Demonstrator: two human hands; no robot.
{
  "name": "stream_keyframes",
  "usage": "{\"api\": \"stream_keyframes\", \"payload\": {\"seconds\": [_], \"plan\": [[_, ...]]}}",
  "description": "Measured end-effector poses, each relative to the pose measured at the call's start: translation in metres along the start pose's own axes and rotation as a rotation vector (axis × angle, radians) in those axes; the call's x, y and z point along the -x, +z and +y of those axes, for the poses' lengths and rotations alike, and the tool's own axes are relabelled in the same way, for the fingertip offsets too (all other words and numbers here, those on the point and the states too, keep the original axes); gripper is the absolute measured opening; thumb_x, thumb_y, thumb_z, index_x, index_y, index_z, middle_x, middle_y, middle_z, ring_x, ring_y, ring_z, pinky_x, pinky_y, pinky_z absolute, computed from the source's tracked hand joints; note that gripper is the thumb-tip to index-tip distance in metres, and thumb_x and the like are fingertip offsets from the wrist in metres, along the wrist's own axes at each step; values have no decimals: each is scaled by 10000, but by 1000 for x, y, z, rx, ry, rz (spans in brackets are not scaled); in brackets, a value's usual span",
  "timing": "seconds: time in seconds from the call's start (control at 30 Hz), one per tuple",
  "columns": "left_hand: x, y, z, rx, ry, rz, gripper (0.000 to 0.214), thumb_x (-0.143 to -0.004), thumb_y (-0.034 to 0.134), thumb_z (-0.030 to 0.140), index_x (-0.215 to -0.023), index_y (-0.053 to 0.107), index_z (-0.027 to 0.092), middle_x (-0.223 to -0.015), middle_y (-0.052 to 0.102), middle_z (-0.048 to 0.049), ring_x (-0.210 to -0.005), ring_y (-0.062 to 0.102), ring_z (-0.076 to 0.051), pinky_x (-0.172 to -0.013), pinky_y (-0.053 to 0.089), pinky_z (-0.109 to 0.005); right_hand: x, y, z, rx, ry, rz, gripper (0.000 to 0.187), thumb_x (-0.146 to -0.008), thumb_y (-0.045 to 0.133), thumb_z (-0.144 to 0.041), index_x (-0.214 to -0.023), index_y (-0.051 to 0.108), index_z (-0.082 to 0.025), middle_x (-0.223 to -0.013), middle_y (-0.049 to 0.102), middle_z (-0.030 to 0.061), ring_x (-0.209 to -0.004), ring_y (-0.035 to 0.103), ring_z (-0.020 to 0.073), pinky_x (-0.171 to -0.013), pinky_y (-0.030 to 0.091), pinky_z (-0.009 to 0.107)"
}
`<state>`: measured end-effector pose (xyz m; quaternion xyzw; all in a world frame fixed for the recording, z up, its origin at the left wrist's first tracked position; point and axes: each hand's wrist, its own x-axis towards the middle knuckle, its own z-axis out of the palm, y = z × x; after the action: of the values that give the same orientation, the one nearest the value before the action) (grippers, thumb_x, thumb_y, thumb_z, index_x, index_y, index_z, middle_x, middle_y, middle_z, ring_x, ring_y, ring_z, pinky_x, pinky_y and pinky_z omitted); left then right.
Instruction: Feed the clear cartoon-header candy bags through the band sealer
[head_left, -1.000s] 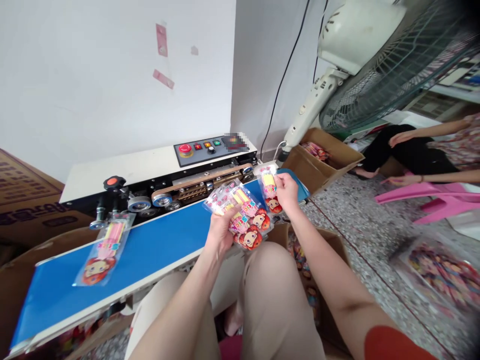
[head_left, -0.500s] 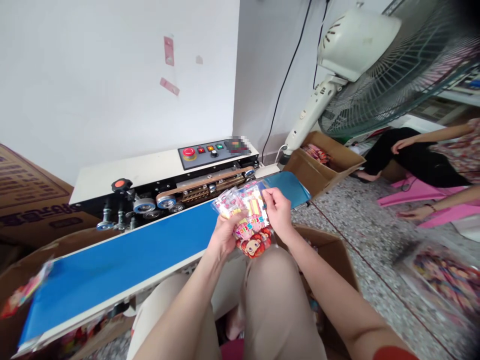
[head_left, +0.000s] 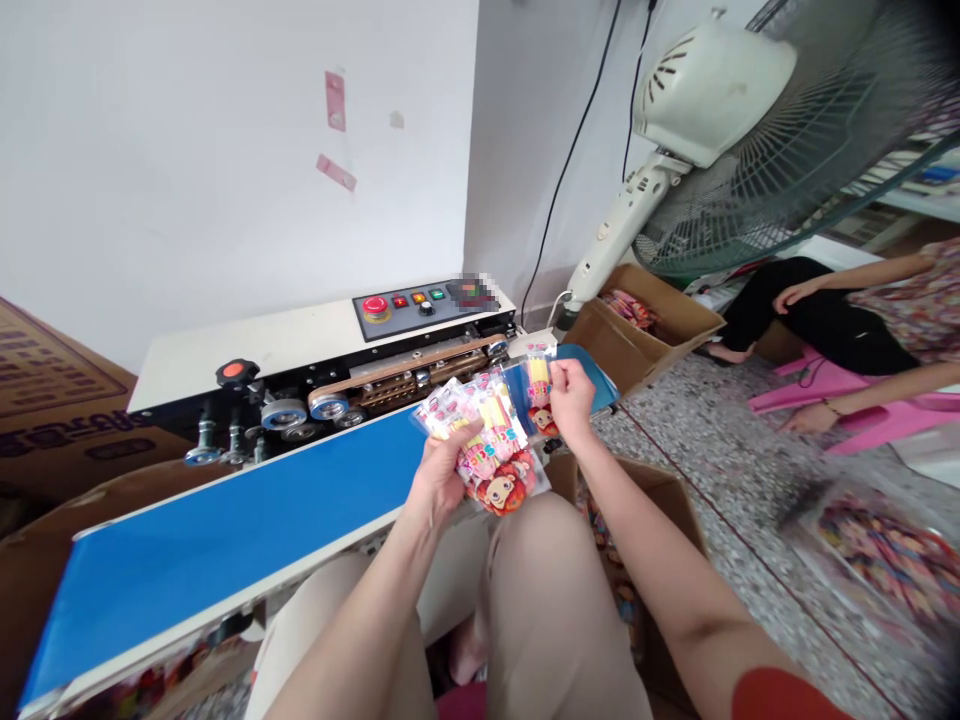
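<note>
My left hand grips a fanned stack of clear packets printed with a cartoon face and pink and yellow sticks, held over my knee. My right hand pinches a single packet and holds it at the right end of the blue conveyor belt, next to the sealing rollers of the white sealing machine. The belt carries nothing that I can see.
The machine's control panel has a red button and small switches. Open cardboard boxes with packets stand on the speckled floor by a white standing fan. Another person sits at the right. A box stands below the belt's left end.
The packet lying on the belt's left end travelled off it and is gone. My right hand returned to the stack, drew off another packet and carried it toward the belt's right end.
</note>
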<state>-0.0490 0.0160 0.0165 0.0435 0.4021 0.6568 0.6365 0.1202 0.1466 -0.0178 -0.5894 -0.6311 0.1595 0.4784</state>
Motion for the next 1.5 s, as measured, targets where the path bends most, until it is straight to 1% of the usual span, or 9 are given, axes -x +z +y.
{"api": "stream_keyframes", "payload": {"seconds": [0.33, 0.47, 0.6, 0.7, 0.9, 1.1, 1.23, 1.37, 1.5], "plan": [[-1, 16, 18, -208, 5, 66, 349, -694, 682, 1, -1007, 684, 158, -946, 749, -78, -744, 728, -236, -767, 608, -382, -52, 32, -40, 428, 121, -413, 133, -889, 552, -282, -924, 648, -197, -851, 699, 31, -805, 632, 165, -690, 405, 228], [-6, 17, 18, -280, 77, 40, 397, -691, 676, -11, -1044, 681, 172, -997, 744, -60, -775, 725, -227, -755, 611, -364, -27, 26, -42, 87, 58, -385, 360, -988, 354, -432, -1037, 636, -214, -1010, 682, 55, -944, 616, 166, -794, 427, 245], [-2, 18, 20, -321, 83, 27, 404, -712, 637, -18, -1051, 684, 197, -1012, 745, -33, -799, 723, -228, -733, 617, -372, 15, -1, -37, -559, 213, -769, 555, -888, 378, -654, -916, 666, -180, -872, 667, 31, -844, 613, 154, -761, 462, 252], [-1, 21, 21, -331, 28, 60, 369, -733, 608, -6, -1022, 688, 208, -970, 754, -21, -803, 721, -235, -693, 622, -381, 34, -9, -28, -825, 391, -878, 571, -790, 486, -720, -854, 646, -175, -761, 626, 11, -729, 590, 146, -661, 484, 257], [-3, 19, 19, -315, 16, 3, 330, -718, 611, -22, -986, 683, 155, -863, 758, -40, -702, 722, -216, -663, 620, -332, 36, -4, -10, -902, 315, -740, 447, -700, 694, -598, -846, 625, -181, -794, 644, -8, -721, 598, 132, -708, 501, 263], [3, 10, 18, -164, -49, 10, 317, -678, 691, 10, -976, 670, 117, -836, 752, -94, -693, 724, -240, -733, 612, -361, -7, -11, 16, -375, 266, -326, 295, -758, 631, -476, -829, 604, -191, -732, 652, 3, -676, 614, 160, -622, 472, 256], [1, 6, 16, -122, -27, -8, 403, -616, 761, 25, -995, 668, 123, -875, 752, -107, -766, 726, -274, -779, 602, -398, -43, 8, 22, 20, 208, -393, 198, -778, 618, -350, -661, 579, -196, -616, 606, 6, -582, 567, 150, -565, 417, 249], [0, 2, 13, -118, -2, -23, 417, -579, 805, 58, -971, 677, 118, -881, 753, -114, -785, 723, -284, -793, 594, -410, -49, 25, 5, 57, 155, -597, 244, -775, 634, -397, -651, 614, -187, -616, 626, 24, -583, 575, 161, -553, 404, 251], [-1, 0, 10, -97, 43, -43, 409, -570, 835, 121, -950, 686, 113, -880, 753, -116, -806, 721, -285, -804, 585, -409, -23, 16, -22, 3, 77, -466, 277, -821, 575, -467, -842, 649, -200, -699, 658, 36, -653, 608, 175, -592, 433, 255]]}}
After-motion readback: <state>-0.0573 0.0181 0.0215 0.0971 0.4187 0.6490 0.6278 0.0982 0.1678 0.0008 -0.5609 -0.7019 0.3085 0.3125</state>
